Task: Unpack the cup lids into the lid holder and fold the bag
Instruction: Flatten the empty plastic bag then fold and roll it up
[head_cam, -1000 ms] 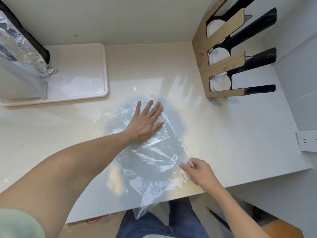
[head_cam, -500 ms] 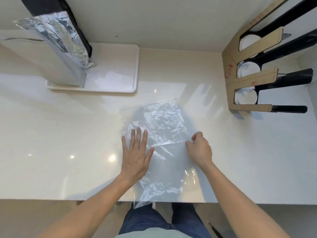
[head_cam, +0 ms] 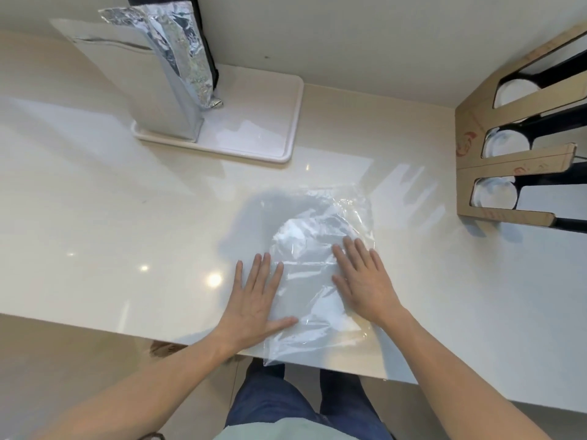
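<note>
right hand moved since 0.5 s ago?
Yes. The right hand was pinching the bag at its right edge; now it lies flat on it.

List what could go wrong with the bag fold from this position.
1. The bag overhangs the near edge of the counter; if either hand lifts, it may slide off.
2. The left hand lies mostly on the counter, only its thumb side on the plastic, so that side may shift or spring open.
3. The film is creased under the flat right hand; pressing now could set a crooked fold.
</note>
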